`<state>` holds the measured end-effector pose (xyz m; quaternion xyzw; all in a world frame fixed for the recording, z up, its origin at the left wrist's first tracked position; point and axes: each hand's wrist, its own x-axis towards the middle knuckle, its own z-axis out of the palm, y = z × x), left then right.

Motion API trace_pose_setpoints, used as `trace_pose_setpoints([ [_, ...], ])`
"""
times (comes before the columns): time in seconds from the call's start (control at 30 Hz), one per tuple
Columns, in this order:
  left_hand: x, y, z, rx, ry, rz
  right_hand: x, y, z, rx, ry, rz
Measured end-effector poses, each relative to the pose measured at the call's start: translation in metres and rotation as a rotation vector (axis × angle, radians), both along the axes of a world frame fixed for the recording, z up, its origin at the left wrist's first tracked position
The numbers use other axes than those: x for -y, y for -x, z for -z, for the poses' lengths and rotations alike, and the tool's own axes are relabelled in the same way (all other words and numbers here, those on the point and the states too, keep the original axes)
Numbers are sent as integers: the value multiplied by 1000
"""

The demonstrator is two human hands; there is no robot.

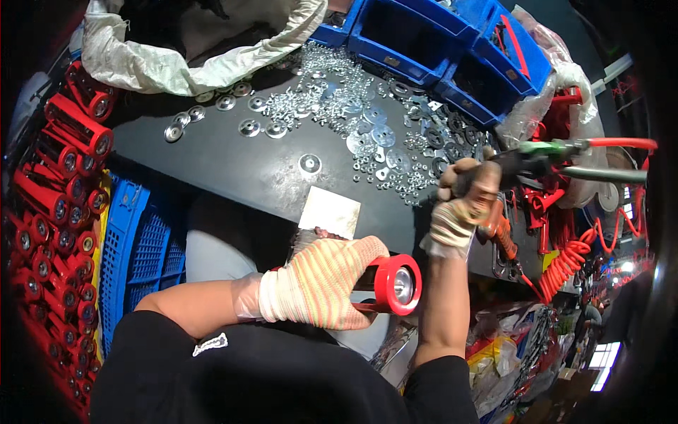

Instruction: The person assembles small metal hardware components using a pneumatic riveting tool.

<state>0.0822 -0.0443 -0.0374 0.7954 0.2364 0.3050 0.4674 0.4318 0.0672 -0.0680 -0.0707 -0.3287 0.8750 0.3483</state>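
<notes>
My left hand (318, 284), in a striped knit glove, is closed round a red cylindrical part (386, 284). Its round end, with a silver metal centre, faces right. Up and to the right, my gloved right hand (460, 205) wraps round the black body of a pneumatic driver (526, 166), somewhat blurred. A green section and a red air hose (621, 143) show at the driver's far end. Just beyond my left hand a pale square plate (330, 212) lies at the table's near edge, and a single metal washer (309, 164) sits farther in.
Nuts (321, 88) and washers cover the dark table (212, 159). Blue bins (402, 42) and a white sack (162, 67) stand behind. Red parts (53, 191) are stacked left beside a blue crate (131, 240). A coiled red hose (565, 265) hangs right, near an orange-handled tool (503, 237).
</notes>
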Motion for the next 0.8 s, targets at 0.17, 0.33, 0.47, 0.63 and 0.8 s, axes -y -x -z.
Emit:
trace_pose_setpoints([
  [0.17,-2,6,8,13,-70,-72,121,189,-113,-20,-351,1061],
  [0.33,3,3,-2,-88,0,-107,138,210,-101,18,-354,1098],
  [0.47,3,10,-12,-109,134,51,144,204,-111,-61,-184,923],
  [0.63,21,79,-101,-461,-307,244,112,52,-111,329,-242,752],
  [0.8,-22,240,-141,-1118,-930,-295,23,-6,-26,1308,-446,1599],
])
